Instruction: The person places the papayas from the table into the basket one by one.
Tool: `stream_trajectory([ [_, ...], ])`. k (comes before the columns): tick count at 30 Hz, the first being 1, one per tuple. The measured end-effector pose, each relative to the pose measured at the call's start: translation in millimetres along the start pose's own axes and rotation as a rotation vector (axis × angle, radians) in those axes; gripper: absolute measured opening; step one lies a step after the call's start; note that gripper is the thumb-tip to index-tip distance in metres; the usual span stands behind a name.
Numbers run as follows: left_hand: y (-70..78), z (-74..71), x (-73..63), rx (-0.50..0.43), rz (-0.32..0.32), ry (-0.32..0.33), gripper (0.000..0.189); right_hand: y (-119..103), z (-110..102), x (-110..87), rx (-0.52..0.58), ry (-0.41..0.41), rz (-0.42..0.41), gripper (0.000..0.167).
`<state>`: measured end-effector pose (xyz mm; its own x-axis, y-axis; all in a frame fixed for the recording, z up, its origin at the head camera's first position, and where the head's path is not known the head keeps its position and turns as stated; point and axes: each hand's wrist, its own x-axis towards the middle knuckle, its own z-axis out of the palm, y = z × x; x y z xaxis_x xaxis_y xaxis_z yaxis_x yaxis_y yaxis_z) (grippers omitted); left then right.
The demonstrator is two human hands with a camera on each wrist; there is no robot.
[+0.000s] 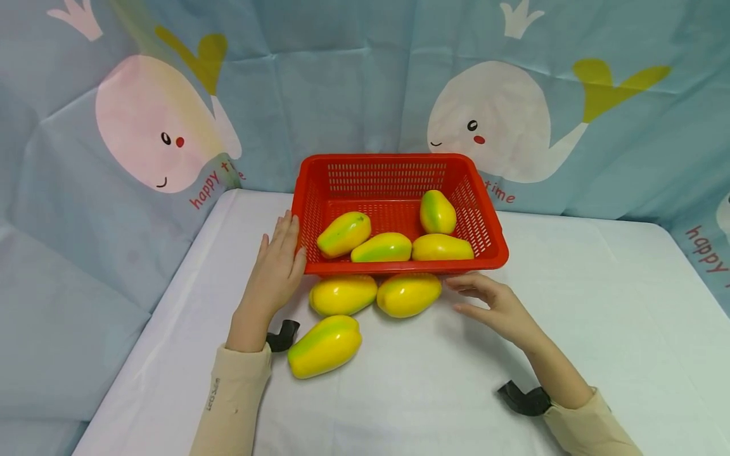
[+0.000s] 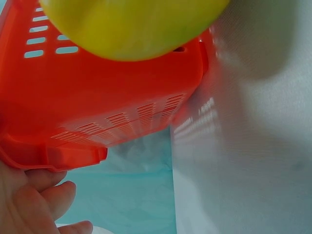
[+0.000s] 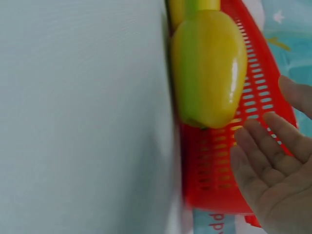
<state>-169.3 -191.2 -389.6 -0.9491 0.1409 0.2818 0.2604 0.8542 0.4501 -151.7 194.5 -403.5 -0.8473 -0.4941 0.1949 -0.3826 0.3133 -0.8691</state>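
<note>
A red plastic basket (image 1: 399, 266) with slotted walls holds several yellow-green papayas, among them an upright one (image 1: 438, 213) at its right. My left hand (image 1: 274, 266) lies along the basket's left rim, its fingers straight; in the left wrist view its fingertips (image 2: 61, 197) are right at the rim's edge. Two papayas (image 1: 343, 295) (image 1: 409, 295) lie side by side against the basket's front wall. Close beside the right one, my right hand (image 1: 493, 307) holds nothing, its fingers loosely bent. In the right wrist view its fingers (image 3: 265, 151) point at the papaya (image 3: 209, 68) and basket wall (image 3: 263, 92).
A third loose papaya (image 1: 325, 347) lies on the white tablecloth (image 1: 422, 392) near my left wrist. Black straps (image 1: 283, 335) show at both wrists. Behind the basket hangs a blue curtain (image 1: 342, 95) printed with whales.
</note>
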Motion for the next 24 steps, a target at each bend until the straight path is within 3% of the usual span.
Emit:
stream_trajectory([
  [13, -0.9, -1.2, 0.8, 0.016, -0.009, -0.012, 0.059, 15, 7, 8.8, 0.017, -0.044, 0.08, 0.045],
  [24, -0.3, -1.4, 1.4, 0.02, -0.01, -0.017, 0.059, 15, 12, 10.3, 0.062, -0.03, 0.131, 0.041],
])
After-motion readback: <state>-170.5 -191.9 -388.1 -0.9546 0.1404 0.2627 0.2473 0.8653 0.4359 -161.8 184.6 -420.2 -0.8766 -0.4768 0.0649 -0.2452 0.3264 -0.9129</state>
